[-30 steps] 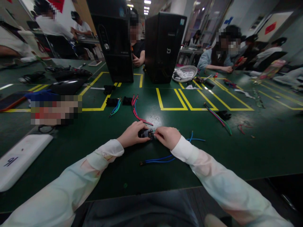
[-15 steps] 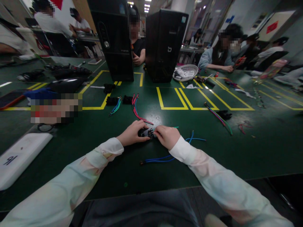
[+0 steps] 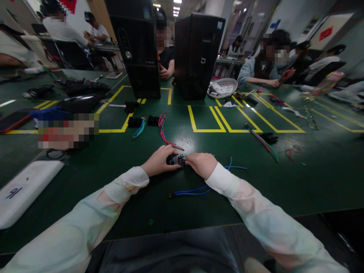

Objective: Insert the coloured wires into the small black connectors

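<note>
My left hand point(image 3: 159, 160) is closed around a small black-and-grey connector block point(image 3: 175, 160), holding it just over the green table. At the block's right end, my right hand point(image 3: 202, 163) pinches a thin green wire point(image 3: 185, 156), mostly hidden behind its fingers. Whether the wire's tip sits inside the block I cannot tell. Blue wires point(image 3: 189, 192) with brass-coloured ends lie nearer me, partly under my right wrist. Beyond my hands lie a black block with red wires point(image 3: 162, 127) and another with blue and green wires point(image 3: 139, 127).
Two black computer towers point(image 3: 143, 57) stand at the back, with a person point(image 3: 165, 60) behind them. A white basket point(image 3: 222, 88) of parts is right of them. Multicoloured wires point(image 3: 263, 142) lie on the right beside a black piece point(image 3: 269, 138). A white box point(image 3: 31, 189) lies at left.
My right hand has shifted very slightly right and down, and less of the green wire shows beyond it. My left hand keeps its hold on the connector block.
</note>
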A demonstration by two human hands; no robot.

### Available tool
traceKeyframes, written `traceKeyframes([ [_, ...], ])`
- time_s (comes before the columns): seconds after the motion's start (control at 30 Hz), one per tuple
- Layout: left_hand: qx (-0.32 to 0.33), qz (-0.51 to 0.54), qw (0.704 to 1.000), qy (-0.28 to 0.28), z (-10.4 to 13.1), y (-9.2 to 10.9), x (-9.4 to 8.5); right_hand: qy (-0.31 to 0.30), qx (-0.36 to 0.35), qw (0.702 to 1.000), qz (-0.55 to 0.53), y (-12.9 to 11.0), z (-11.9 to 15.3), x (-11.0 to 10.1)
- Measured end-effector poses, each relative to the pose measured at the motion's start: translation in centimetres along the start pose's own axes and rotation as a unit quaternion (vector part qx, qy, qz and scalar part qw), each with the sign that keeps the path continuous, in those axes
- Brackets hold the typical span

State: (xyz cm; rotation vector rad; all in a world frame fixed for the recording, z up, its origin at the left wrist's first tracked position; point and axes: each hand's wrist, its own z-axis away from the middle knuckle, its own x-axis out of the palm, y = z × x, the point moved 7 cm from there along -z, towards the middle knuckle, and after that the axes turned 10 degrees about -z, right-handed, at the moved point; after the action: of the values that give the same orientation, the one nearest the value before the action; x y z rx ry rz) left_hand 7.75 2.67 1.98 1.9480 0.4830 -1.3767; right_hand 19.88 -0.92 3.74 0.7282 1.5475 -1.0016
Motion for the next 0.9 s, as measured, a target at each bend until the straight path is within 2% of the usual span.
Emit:
traceKeyframes([
  [0.23,-0.001,-0.003,1.0,-0.006,0.0,0.04,0.01,0.065,-0.021,0.998,-0.001,-0.38,0.45,-0.54],
  [0.63,-0.007,0.0,1.0,0.0,0.0,0.08,-0.09,0.004,-0.004,0.999,0.039,-0.3,0.26,0.02],
  [0.9,-0.009,-0.007,1.0,0.0,0.07,0.09,-0.09,0.053,-0.019,0.996,0.065,-0.53,0.55,-0.16],
])
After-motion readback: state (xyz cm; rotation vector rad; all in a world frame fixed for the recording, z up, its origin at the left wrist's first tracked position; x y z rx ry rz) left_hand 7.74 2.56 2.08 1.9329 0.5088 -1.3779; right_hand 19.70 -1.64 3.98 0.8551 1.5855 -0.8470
